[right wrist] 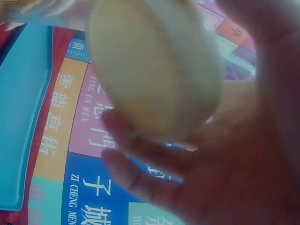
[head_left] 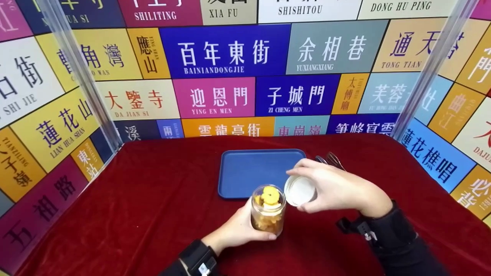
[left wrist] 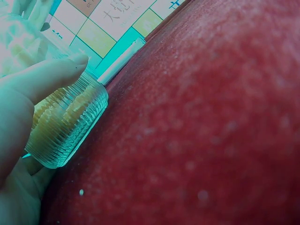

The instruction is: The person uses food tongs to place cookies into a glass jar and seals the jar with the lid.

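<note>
A clear ribbed jar (head_left: pixel 267 218) filled with yellow-orange pieces stands tilted a little in my left hand (head_left: pixel 239 226), above the red cloth. Its mouth is uncovered, and a ring-shaped yellow piece (head_left: pixel 271 195) shows at the top. In the left wrist view my thumb (left wrist: pixel 51 75) lies across the jar (left wrist: pixel 70 117). My right hand (head_left: pixel 330 186) grips a white round lid (head_left: pixel 300 190) by its rim, close to the right of the jar's mouth. The lid (right wrist: pixel 140 70) fills much of the right wrist view, its hollow inner side turned toward the jar.
A blue tray (head_left: pixel 253 172) lies on the red cloth (head_left: pixel 153 191) behind the jar. Dark thin utensils (head_left: pixel 334 160) lie partly hidden behind my right hand. Panels with printed place names (head_left: pixel 230 50) stand around the back and sides, with clear posts (head_left: pixel 82 69) at the corners.
</note>
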`<state>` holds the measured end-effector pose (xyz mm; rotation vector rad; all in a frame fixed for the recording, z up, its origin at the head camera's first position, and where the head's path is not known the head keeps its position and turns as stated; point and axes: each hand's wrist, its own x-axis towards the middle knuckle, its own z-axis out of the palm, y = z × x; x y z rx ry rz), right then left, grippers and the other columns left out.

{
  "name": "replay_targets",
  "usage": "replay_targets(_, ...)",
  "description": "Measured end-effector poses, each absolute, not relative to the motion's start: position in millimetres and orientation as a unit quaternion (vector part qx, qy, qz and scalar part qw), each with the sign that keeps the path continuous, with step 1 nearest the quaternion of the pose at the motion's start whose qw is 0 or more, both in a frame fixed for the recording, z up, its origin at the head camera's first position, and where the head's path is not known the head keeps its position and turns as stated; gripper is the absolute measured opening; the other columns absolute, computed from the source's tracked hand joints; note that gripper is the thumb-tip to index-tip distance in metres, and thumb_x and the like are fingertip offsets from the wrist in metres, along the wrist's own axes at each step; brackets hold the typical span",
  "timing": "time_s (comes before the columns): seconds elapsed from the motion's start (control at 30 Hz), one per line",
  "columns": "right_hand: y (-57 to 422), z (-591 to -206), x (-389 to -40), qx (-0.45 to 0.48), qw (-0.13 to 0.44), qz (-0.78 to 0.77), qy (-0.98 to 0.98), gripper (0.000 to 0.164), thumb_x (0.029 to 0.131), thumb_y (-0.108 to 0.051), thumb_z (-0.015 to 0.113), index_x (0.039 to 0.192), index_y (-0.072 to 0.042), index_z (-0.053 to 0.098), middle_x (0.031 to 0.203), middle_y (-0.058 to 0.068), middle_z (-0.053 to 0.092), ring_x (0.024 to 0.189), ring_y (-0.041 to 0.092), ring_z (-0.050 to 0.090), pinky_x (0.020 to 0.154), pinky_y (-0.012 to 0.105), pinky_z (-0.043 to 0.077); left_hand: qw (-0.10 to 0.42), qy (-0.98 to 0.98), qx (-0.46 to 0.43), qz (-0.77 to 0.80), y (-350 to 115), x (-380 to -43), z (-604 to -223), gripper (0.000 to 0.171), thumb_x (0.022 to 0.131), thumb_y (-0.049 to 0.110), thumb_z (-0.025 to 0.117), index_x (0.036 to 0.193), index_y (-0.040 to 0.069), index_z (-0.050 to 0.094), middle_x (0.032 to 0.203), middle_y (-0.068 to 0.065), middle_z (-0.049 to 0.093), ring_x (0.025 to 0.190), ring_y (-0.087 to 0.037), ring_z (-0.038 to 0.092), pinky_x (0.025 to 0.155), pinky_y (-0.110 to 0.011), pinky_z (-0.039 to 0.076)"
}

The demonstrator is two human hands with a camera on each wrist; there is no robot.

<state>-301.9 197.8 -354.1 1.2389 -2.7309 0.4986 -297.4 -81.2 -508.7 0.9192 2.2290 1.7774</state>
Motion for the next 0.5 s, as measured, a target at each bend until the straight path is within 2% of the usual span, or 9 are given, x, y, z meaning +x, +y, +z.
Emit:
replay_targets(0.1, 195, -355, -303, 0.409, 0.071, 0.184, -0.891, 0.079, 0.079, -0.032, 0.091, 0.149, -0.014, 0.060, 0.132, -0.003, 0.063, 0.108, 0.013, 0.063, 0.084, 0.034, 0.059, 0.072, 0.743, 0.306, 0.591, -81, -298, -509, 0.109, 0.077, 0.020, 0.098, 0.163, 0.024, 0.032, 0.142, 0.009, 0.062, 0.134, -0.013, 0.058, 0.119, -0.036, 0.041)
replay_targets(0.3, 185, -364, -311, 0.389, 0.097, 0.243, -0.883, 0.101, 0.072, -0.048, 0.098, 0.158, -0.022, 0.051, 0.130, -0.007, 0.066, 0.114, 0.016, 0.063, 0.095, 0.044, 0.057, 0.073, 0.742, 0.306, 0.592, -82, -299, -510, 0.109, 0.077, 0.021, 0.098, 0.163, 0.021, 0.032, 0.143, 0.010, 0.062, 0.134, -0.013, 0.058, 0.120, -0.035, 0.040)
replay_targets(0.37, 180, -369, -314, 0.390, 0.100, 0.265, -0.876, 0.101, 0.071, -0.047, 0.100, 0.156, -0.020, 0.054, 0.128, -0.006, 0.067, 0.115, 0.017, 0.063, 0.097, 0.045, 0.056, 0.076, 0.742, 0.306, 0.591, -82, -299, -510, 0.109, 0.077, 0.021, 0.098, 0.163, 0.020, 0.031, 0.142, 0.009, 0.062, 0.133, -0.013, 0.059, 0.119, -0.035, 0.041)
replay_targets(0.5, 171, -380, -320, 0.412, 0.102, 0.297, -0.855, 0.090, 0.073, -0.037, 0.100, 0.150, -0.014, 0.060, 0.128, -0.003, 0.067, 0.117, 0.018, 0.063, 0.100, 0.046, 0.055, 0.076, 0.743, 0.309, 0.588, -82, -299, -510, 0.109, 0.078, 0.021, 0.098, 0.163, 0.020, 0.030, 0.141, 0.008, 0.063, 0.131, -0.013, 0.061, 0.117, -0.035, 0.043)
